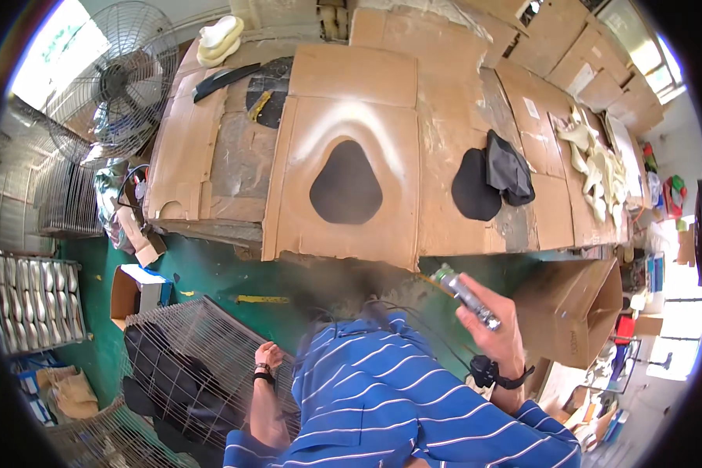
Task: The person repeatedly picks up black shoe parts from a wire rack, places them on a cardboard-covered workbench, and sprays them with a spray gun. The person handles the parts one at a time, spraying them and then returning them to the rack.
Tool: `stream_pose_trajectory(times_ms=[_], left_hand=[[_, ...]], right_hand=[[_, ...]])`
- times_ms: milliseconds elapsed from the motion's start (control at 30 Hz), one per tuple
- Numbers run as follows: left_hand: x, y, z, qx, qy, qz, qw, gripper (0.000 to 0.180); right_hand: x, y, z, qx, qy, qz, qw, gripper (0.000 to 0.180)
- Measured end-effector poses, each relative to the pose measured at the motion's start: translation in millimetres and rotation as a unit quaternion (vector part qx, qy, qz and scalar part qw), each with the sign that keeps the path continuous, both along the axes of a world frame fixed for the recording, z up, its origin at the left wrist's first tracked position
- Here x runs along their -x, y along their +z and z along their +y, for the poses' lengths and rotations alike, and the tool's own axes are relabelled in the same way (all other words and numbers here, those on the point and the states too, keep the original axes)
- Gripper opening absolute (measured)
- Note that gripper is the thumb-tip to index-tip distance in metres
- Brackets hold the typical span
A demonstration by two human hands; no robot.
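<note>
In my right hand [493, 320], held up in front of the table's near edge, is a small silvery spray can [472, 296] with a green end and a thin orange tube-like tip. My left hand [268, 355] is curled closed by my side next to a wire rack [218, 335]; nothing shows in it. Ahead of me a dark grey rounded-triangle pad [347, 183] lies flat on a cardboard sheet [355, 74]. White spray marks arch around the pad's far side.
To the right lie a black pad [473, 187], a folded dark piece [512, 168] and a heap of cream-coloured pieces [597, 168]. A large fan [115, 82] stands at the far left. Below the table's right end is a cardboard box [573, 312]. Black material [171, 382] fills the wire rack.
</note>
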State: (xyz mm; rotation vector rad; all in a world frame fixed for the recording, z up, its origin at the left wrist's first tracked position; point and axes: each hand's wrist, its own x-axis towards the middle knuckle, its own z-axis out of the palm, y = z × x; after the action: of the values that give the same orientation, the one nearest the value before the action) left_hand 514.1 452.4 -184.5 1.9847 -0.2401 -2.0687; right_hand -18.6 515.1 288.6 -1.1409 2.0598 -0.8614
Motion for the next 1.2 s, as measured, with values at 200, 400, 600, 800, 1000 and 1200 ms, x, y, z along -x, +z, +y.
stream_pose_trajectory(times_ms=[200, 400, 600, 800, 1000, 1200], left_hand=[[6, 11, -13, 0.041, -0.059, -0.049, 0.996, 0.047], [30, 23, -39, 0.067, -0.096, -0.082, 0.99, 0.051], [36, 20, -42, 0.055, -0.077, -0.04, 0.995, 0.042], [34, 3, -42, 0.025, -0.142, -0.098, 0.985, 0.04], [26, -7, -48, 0.039, -0.13, -0.041, 0.99, 0.036], [0, -29, -63, 0.03, -0.058, 0.226, 0.972, 0.016]], right_hand=[[-24, -16, -16, 0.084, 0.034, -0.023, 0.996, 0.05], [-13, -26, -19, 0.122, -0.06, 0.015, 0.991, 0.047], [-5, -30, 10, 0.078, -0.112, -0.005, 0.991, 0.046], [-10, -20, 23, 0.025, -0.04, -0.029, 0.998, 0.049], [-17, -20, -9, 0.093, 0.035, -0.03, 0.995, 0.052], [-6, -31, -21, 0.139, -0.053, -0.005, 0.989, 0.048]])
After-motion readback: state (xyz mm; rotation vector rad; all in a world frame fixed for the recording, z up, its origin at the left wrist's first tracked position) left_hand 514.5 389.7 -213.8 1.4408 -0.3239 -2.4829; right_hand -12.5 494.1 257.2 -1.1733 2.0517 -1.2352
